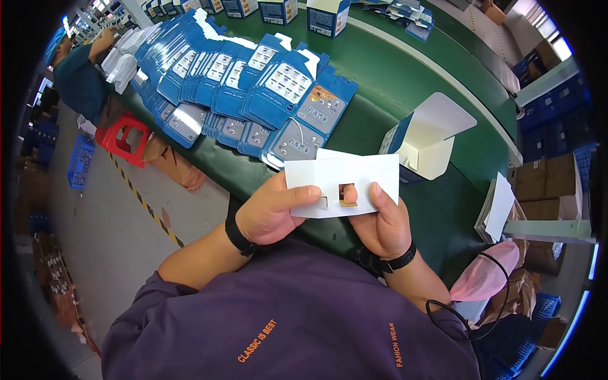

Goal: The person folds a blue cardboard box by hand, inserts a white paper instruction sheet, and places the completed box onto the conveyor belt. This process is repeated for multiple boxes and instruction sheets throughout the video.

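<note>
My left hand [269, 206] and my right hand [383, 221] hold a white card insert [342, 174] between them, above the near edge of the green table. Both thumbs lie on its face while the other fingers are mostly behind it. A small square cutout sits near its lower middle, and a fingertip shows through it. To the left of that is a smaller slit. Just beyond my right hand stands an open blue box [434, 136] with a white inside and its flaps raised. Fanned stacks of flat blue printed cartons [278, 88] lie beyond my left hand.
White sheets [497, 206] are stacked on the right of the green table [373, 82]. Several blue boxes [277, 11] stand along the far side. At far left a person [79, 73] works near white inserts [120, 63]. A red stool [126, 140] and a pink mesh bag [487, 269] flank the table.
</note>
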{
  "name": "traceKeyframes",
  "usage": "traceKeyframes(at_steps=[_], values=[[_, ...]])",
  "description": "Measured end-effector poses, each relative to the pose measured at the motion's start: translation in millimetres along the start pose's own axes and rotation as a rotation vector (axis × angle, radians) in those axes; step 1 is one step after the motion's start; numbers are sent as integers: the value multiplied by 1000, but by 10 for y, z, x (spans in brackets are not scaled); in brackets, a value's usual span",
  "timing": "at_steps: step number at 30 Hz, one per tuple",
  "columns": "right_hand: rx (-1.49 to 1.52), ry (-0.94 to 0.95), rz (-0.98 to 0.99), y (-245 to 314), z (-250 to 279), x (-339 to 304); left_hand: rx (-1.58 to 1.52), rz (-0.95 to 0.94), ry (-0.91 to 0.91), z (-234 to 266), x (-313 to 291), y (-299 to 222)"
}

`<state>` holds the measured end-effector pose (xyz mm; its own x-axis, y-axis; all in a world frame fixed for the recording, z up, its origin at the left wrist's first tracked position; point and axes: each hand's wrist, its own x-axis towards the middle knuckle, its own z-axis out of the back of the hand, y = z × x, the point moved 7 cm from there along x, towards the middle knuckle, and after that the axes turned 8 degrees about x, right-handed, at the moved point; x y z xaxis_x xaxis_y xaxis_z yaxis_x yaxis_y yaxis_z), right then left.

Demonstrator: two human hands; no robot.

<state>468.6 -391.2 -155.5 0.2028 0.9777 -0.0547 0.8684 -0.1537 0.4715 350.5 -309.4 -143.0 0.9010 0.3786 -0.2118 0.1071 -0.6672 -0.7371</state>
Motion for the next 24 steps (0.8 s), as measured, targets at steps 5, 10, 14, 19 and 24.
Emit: traceKeyframes(at_steps=[5,10,14,19,24], values=[[-177,-102,106,58,-67,-53,301,-108,-173,109,-5,-37],[-320,27,97,39,-108,-58,176,-11,-68,16,26,-11],[-387,-5,82,20,-66,-88,99,38,-11,-41,-12,-13],[-465,-27,85,20,-86,-92,104,29,-74,53,-61,28],[-458,-34,128,48,-62,-97,44,74,-22,41,-43,60]])
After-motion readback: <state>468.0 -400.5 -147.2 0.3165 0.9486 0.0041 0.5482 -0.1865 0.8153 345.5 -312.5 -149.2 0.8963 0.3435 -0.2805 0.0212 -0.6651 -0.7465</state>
